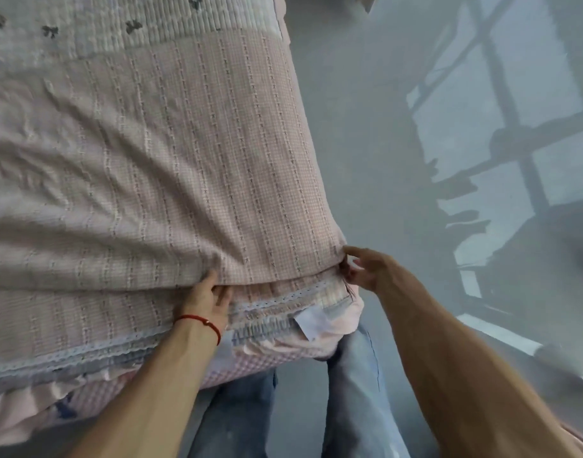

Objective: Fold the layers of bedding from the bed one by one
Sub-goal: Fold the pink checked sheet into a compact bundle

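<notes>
A pink checked sheet [171,166] with stitched stripes lies spread over the bed, its near edge folded over a lace trim [283,297]. My left hand [207,302], with a red string at the wrist, pinches that near edge from below. My right hand [366,269] grips the sheet's near right corner at the bed's edge. Under the sheet, more layers show at the bed's foot: a lace-trimmed quilt and pink checked bedding [237,368]. A white quilted cover with dark bow prints [118,24] lies at the far end of the bed.
Grey floor [366,127] runs along the bed's right side, with window light and shadows on it. My legs in blue jeans [349,391] stand against the foot of the bed. A white label [308,323] hangs from the lower bedding.
</notes>
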Demonstrator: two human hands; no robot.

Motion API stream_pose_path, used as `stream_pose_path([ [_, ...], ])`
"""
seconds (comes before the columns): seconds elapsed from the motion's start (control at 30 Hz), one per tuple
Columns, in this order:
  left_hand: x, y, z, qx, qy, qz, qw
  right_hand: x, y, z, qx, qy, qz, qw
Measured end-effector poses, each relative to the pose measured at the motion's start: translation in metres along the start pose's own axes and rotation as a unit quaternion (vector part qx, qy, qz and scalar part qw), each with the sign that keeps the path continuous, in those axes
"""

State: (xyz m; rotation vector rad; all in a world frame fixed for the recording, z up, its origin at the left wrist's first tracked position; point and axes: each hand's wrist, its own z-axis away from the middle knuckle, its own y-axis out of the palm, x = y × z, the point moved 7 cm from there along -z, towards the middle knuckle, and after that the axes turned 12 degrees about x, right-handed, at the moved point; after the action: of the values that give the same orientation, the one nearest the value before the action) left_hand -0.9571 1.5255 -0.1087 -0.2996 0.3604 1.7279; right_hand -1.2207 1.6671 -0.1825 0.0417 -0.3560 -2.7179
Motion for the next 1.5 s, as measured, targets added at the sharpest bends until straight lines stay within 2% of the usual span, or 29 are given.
stream_pose_path([
  [0.1,-0.002,-0.015,0.02,0.068,0.025,-0.017,0.997,0.0,-0.004,0.006,-0.002,-0.058,0.004,0.998],
  [0.3,0.014,-0.039,0.037,0.056,0.05,-0.045,0.996,-0.002,-0.028,0.032,-0.095,-0.224,-0.065,0.968],
  [0.37,0.02,-0.044,0.026,0.045,0.043,-0.064,0.996,-0.014,-0.024,0.029,-0.12,-0.231,-0.025,0.965],
  [0.43,0.027,-0.046,0.013,0.037,0.022,-0.08,0.996,-0.024,-0.016,0.024,-0.149,-0.219,0.067,0.962],
  [0.47,0.028,-0.046,0.008,0.033,0.018,-0.089,0.995,-0.026,-0.011,0.027,-0.185,-0.225,0.152,0.945],
  [0.5,0.029,-0.046,0.005,0.034,0.016,-0.093,0.995,-0.026,-0.005,0.031,-0.228,-0.247,0.259,0.906],
  [0.57,0.028,-0.046,0.003,0.041,0.01,-0.092,0.995,-0.029,0.028,0.048,-0.272,-0.329,0.445,0.788],
  [0.63,0.026,-0.046,0.003,0.046,0.006,-0.081,0.996,-0.045,0.072,0.055,-0.224,-0.391,0.573,0.685],
  [0.67,0.023,-0.049,0.004,0.047,0.004,-0.071,0.996,-0.059,0.09,0.049,-0.179,-0.385,0.626,0.654],
  [0.73,0.01,-0.054,0.002,0.041,0.015,-0.043,0.998,-0.08,0.097,0.027,-0.138,-0.327,0.698,0.622],
  [0.97,-0.079,-0.116,-0.034,-0.018,0.081,0.062,0.995,-0.077,0.09,0.012,-0.152,-0.241,0.748,0.599],
  [1.07,-0.073,-0.146,-0.021,-0.04,0.106,0.036,0.993,-0.077,0.095,0.014,-0.162,-0.218,0.77,0.577],
  [1.17,-0.053,-0.164,-0.003,-0.021,0.113,0.04,0.993,-0.08,0.105,0.026,-0.194,-0.215,0.769,0.57],
  [1.2,-0.049,-0.164,-0.005,-0.005,0.107,0.043,0.993,-0.082,0.112,0.034,-0.204,-0.242,0.773,0.55],
  [1.23,-0.049,-0.165,-0.005,0.007,0.101,0.043,0.994,-0.09,0.128,0.042,-0.196,-0.289,0.787,0.508],
  [1.37,-0.057,-0.167,-0.018,0.02,0.063,0.021,0.998,-0.146,0.209,0.055,-0.002,-0.471,0.829,0.302],
  [1.4,-0.059,-0.167,-0.02,0.018,0.054,0.012,0.998,-0.155,0.222,0.054,0.019,-0.495,0.824,0.274],
  [1.43,-0.062,-0.168,-0.019,0.013,0.053,0.005,0.998,-0.161,0.231,0.051,0.023,-0.511,0.819,0.261],
  [1.5,-0.072,-0.173,-0.018,0.006,0.066,0.002,0.998,-0.164,0.24,0.047,0.013,-0.527,0.811,0.255],
])
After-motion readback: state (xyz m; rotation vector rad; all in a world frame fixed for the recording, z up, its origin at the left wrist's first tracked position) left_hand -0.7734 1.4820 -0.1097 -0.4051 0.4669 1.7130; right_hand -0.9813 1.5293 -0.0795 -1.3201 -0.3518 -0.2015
